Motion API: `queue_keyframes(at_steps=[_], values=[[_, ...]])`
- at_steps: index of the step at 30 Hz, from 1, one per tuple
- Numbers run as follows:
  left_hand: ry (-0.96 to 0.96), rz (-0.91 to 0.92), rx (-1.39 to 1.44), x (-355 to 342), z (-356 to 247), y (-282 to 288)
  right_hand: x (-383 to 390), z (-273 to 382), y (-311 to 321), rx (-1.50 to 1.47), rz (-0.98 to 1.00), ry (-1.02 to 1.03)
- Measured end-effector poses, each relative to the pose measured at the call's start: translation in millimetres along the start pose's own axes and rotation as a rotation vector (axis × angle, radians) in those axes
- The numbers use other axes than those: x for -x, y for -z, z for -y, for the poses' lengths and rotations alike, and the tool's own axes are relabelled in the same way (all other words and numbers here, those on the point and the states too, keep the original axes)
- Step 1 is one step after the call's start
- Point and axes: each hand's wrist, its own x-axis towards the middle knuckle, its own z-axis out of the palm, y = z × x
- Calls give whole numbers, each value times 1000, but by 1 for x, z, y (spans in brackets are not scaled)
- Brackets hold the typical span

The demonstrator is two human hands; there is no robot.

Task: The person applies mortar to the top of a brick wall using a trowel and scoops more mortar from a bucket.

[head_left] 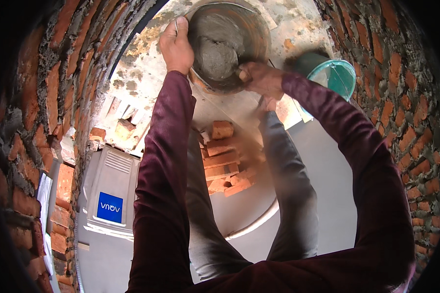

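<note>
Mortar (pixel 220 51), best worked with left hand (pixel 177 49) clamped firmly on left rim of tub (pixel 260 36), right hand (pixel 264 80) near-right, its hold unclear.

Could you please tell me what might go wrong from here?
The round brownish tub holds wet-looking grey mortar, with the bare left hand at its rim; an uneven pull might tip it and spill some.
The round green bucket sits close to the maroon right sleeve, which might knock it.
Orange-red rectangular bricks lie in an uneven pile between the grey-trousered legs, so a careless step might cause a stumble.
</note>
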Motion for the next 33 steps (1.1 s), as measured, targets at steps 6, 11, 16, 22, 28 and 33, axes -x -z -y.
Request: queue_keyframes(at_steps=[6, 11, 16, 22, 28, 33], values=[[-12, -16, -59, 24, 16, 24, -11, 6, -45, -1630, 400, 154], [31, -4, -38, 37, 3, 18, 47, 5, -60, -1846, 386, 288], [84, -37, -36, 38, -3, 4, 98, -9, -46, -556, -277, 216], [196, 16, 19, 39, 2, -2, 21, -9, -20, -335, -314, -97], [111, -68, -89, 55, -1, 0, -5, -60, -11, 631, -314, 487], [71, -63, -239, 27, -20, -2, 52, -45, 32, 1413, -316, 252]])
